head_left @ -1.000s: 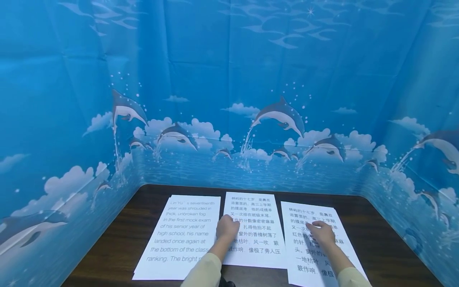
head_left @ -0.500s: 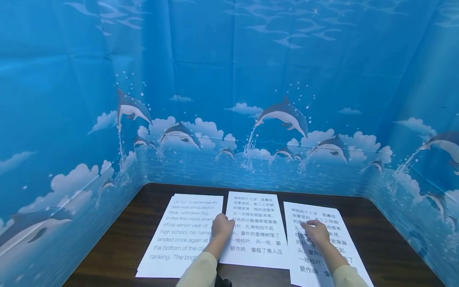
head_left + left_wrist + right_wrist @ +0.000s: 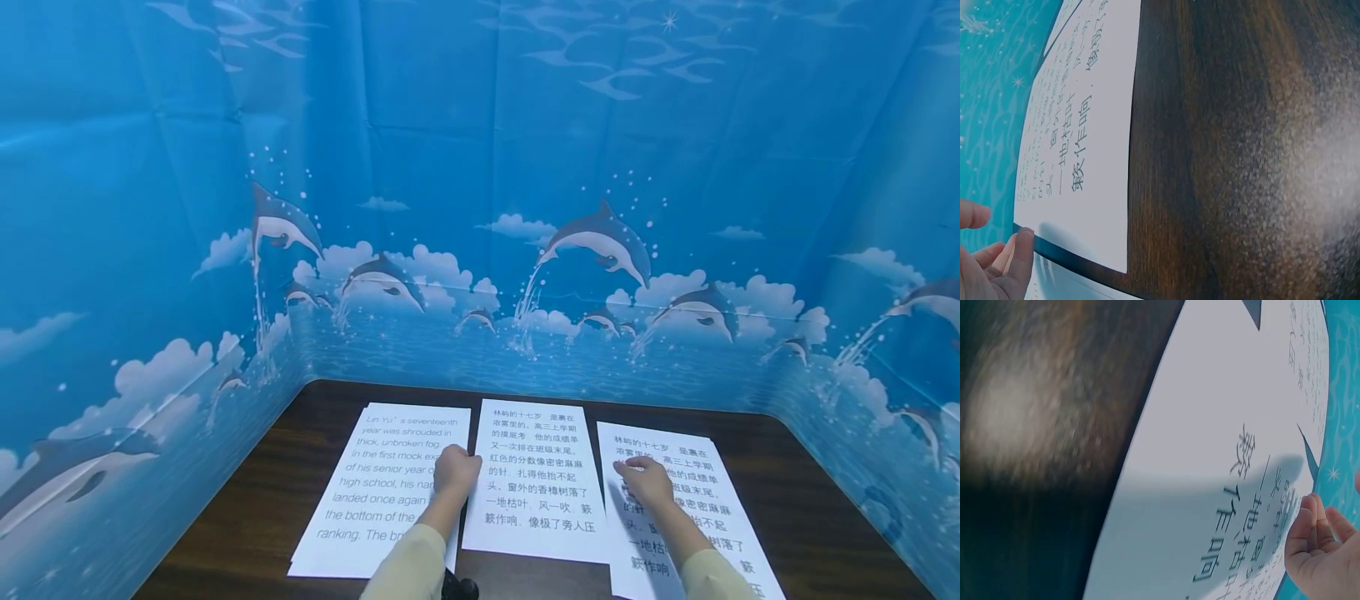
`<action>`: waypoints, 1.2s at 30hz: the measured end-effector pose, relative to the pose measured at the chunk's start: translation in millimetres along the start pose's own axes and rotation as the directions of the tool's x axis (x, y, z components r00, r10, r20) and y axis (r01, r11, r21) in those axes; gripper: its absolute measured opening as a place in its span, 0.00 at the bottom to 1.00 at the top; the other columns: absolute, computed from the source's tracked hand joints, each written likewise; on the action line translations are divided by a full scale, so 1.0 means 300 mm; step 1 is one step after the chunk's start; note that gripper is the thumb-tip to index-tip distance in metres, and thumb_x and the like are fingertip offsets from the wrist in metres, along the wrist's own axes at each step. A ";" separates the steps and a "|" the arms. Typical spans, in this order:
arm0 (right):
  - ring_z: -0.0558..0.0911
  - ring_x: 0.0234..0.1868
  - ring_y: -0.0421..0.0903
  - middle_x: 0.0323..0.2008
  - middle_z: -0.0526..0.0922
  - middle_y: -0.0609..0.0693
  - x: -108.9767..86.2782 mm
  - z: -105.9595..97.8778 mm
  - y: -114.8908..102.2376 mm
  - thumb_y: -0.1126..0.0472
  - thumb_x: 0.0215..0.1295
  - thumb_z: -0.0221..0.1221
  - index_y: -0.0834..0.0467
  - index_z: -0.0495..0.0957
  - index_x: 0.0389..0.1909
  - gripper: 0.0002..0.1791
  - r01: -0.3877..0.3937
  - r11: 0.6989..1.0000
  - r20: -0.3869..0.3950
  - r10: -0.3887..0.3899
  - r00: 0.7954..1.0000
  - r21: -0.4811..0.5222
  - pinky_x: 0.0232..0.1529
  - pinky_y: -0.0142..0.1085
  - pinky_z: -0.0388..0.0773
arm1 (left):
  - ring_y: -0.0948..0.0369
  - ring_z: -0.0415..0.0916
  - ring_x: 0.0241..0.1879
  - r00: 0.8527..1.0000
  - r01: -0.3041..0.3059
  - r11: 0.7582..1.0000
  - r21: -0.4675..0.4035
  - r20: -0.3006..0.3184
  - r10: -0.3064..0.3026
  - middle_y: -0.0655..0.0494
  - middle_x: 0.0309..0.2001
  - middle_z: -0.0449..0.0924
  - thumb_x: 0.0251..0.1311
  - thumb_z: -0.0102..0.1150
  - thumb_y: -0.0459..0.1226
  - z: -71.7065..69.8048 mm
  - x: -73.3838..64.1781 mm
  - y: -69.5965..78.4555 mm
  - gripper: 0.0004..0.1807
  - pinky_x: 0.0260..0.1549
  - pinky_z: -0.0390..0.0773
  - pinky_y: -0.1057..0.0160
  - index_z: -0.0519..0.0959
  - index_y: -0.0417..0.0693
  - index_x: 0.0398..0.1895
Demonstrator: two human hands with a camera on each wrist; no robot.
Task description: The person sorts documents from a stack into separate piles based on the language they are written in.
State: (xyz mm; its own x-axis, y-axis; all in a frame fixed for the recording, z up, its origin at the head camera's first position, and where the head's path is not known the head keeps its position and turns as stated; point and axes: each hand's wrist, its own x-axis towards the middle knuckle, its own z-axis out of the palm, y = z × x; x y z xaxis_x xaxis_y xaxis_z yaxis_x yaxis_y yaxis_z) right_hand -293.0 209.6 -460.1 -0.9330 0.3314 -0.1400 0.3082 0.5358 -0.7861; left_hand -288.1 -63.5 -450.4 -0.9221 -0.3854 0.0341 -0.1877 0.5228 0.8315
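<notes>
Three spots on the dark table hold printed white paper: English sheets (image 3: 352, 533) at left, a Chinese sheet (image 3: 534, 537) in the middle, another Chinese sheet (image 3: 720, 508) at right. My left hand (image 3: 456, 475) is over the right edge of the English sheets, by the gap to the middle sheet. In the left wrist view its thumb and fingers (image 3: 1019, 259) stand apart with nothing between them. Over the left part of the right sheet, my right hand (image 3: 649, 483) casts a shadow on the paper. Its loosely bent fingers (image 3: 1300, 531) hold nothing in the right wrist view.
A dark wood table (image 3: 225, 508) carries the papers. Around its back and sides hangs a blue curtain (image 3: 420, 167) printed with dolphins. The English sheets' edges are slightly offset. A small black object (image 3: 461, 588) sits below the left sleeve.
My left hand has moved left from the middle sheet to the edge of the English sheets. My right hand has shifted slightly left over the right sheet. The head view has turned a little left.
</notes>
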 end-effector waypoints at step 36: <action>0.76 0.27 0.46 0.33 0.74 0.58 0.115 0.148 0.058 0.48 0.53 0.56 0.66 0.69 0.44 0.26 -0.039 0.991 0.093 0.028 0.995 0.124 0.25 0.34 0.73 | 0.54 0.70 0.23 0.999 0.034 0.999 0.011 0.004 -0.034 0.48 0.22 0.70 0.43 0.54 0.33 -0.002 0.008 -0.010 0.10 0.25 0.71 0.57 0.73 0.33 0.28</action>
State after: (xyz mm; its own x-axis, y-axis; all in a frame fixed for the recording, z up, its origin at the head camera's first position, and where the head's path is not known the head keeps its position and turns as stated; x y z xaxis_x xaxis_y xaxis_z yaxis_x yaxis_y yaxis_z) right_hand -328.1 195.9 -505.3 -0.9374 0.2726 -0.2169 0.3190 0.4217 -0.8488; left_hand -289.6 -66.6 -452.5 -0.9166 -0.3997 0.0030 -0.2231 0.5177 0.8260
